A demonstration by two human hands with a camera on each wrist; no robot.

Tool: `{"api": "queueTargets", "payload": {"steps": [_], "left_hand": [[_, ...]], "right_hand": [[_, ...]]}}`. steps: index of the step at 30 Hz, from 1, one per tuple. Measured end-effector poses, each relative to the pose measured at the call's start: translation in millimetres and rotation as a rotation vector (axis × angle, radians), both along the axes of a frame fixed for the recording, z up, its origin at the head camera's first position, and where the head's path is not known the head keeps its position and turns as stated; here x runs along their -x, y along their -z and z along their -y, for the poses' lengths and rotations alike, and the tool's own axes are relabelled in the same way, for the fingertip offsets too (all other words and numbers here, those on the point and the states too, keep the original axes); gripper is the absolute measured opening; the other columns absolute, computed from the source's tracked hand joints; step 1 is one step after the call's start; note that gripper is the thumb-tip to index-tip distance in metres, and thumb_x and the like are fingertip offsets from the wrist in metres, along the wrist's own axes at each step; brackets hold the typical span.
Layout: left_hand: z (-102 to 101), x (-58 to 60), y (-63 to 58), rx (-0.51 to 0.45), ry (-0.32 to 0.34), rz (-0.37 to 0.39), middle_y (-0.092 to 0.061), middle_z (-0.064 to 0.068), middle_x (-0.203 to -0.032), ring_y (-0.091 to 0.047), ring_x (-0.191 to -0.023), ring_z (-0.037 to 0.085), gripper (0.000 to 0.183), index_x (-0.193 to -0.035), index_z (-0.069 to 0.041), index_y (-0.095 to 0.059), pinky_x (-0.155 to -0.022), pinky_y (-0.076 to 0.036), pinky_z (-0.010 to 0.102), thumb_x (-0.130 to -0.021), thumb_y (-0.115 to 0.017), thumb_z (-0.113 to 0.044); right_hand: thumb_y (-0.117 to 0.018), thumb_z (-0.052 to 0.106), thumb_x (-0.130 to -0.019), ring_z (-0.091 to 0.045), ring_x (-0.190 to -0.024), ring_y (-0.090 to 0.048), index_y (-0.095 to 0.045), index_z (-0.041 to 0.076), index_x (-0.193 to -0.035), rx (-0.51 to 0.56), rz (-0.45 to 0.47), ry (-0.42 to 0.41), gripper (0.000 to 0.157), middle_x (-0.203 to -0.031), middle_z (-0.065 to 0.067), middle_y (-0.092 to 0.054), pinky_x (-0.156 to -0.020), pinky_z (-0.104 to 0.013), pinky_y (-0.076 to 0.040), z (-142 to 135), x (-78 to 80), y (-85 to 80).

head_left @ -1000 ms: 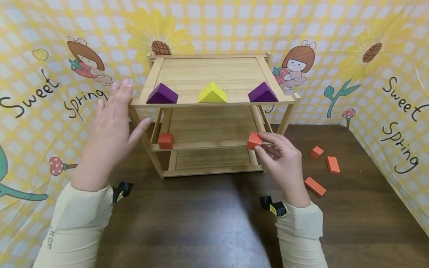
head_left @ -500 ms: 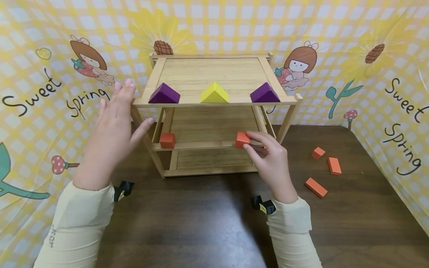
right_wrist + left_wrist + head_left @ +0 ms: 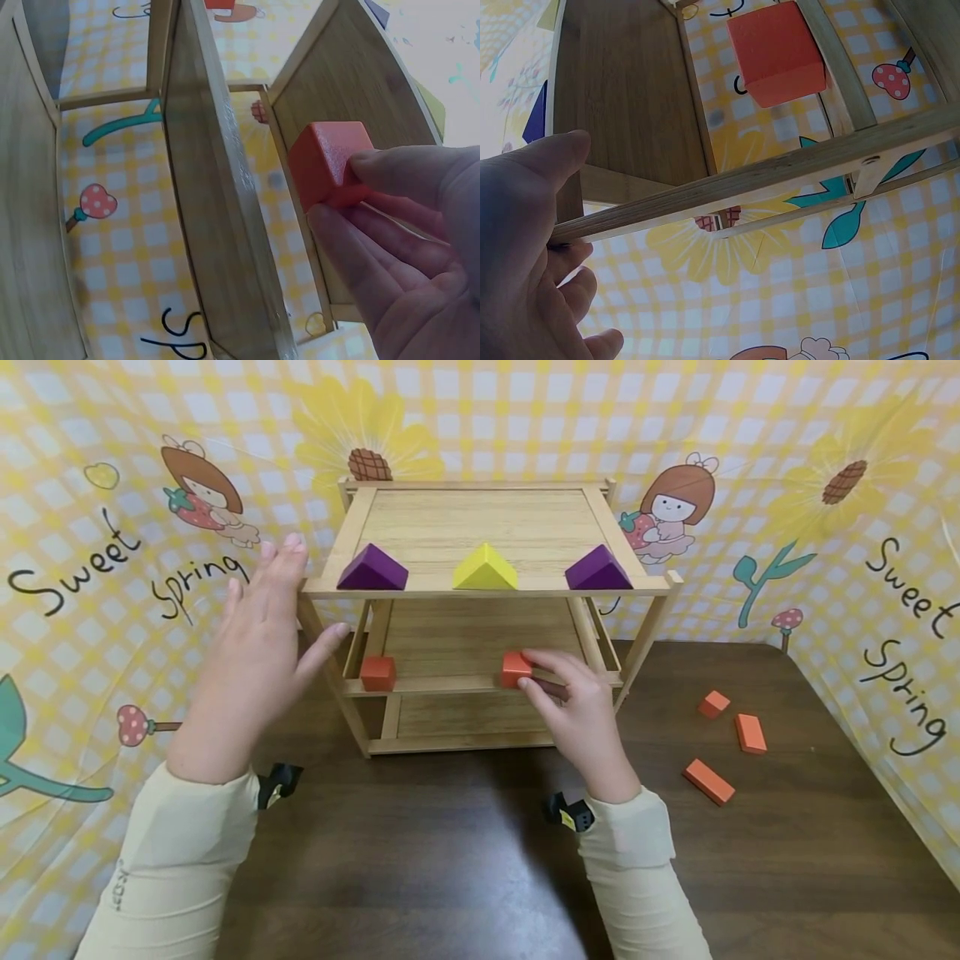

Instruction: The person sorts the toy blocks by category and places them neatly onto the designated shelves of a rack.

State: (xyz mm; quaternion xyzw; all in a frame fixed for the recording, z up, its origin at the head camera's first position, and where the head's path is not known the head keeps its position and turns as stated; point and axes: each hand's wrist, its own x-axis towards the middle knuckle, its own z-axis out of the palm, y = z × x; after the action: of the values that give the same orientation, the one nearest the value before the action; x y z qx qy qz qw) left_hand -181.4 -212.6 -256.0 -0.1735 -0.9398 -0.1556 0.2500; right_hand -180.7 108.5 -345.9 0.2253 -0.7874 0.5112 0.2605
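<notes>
Between thumb and fingers, my right hand (image 3: pixel 581 710) pinches an orange-red block (image 3: pixel 515 669) at the front edge of the middle tier of a wooden shelf rack (image 3: pixel 480 593). Seen from the right wrist, this block (image 3: pixel 330 161) shows as a cube gripped at its sides. My left hand (image 3: pixel 255 660) is at the rack's upper left corner, fingers stretched out and thumb spread to the inner side of the post. A second orange-red block (image 3: pixel 378 673) sits at the left end of the middle tier; the left wrist view also shows this block (image 3: pixel 776 56).
Two purple triangular blocks (image 3: pixel 372 568) flank a yellow triangular block (image 3: pixel 485 568) along the top tier's front edge. To the right, on the dark table (image 3: pixel 450 860), lie a small orange block (image 3: pixel 714 704) and two longer orange blocks (image 3: pixel 708 782). A yellow checked cloth (image 3: pixel 510 427) hangs behind.
My right hand has moved left along the middle tier's front edge, carrying the pinched block from the right end toward the centre. The left hand stays at the corner.
</notes>
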Motion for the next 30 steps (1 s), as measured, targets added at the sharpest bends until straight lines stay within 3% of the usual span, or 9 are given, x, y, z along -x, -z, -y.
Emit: {"api": "queueTargets", "payload": {"steps": [30], "left_hand": [[0, -0.6, -1.6, -0.002, -0.02, 0.019, -0.013, 0.007, -0.169, -0.005, -0.156, 0.023, 0.083, -0.163, -0.008, -0.014, -0.123, -0.002, 0.057, -0.101, -0.063, -0.034]], "right_hand": [[-0.072, 0.001, -0.093, -0.031, -0.106, -0.07, -0.07, -0.004, -0.121, -0.176, 0.071, 0.04, 0.029, -0.117, -0.021, -0.069, -0.086, -0.035, -0.06, 23, 13.6, 1.1]]}}
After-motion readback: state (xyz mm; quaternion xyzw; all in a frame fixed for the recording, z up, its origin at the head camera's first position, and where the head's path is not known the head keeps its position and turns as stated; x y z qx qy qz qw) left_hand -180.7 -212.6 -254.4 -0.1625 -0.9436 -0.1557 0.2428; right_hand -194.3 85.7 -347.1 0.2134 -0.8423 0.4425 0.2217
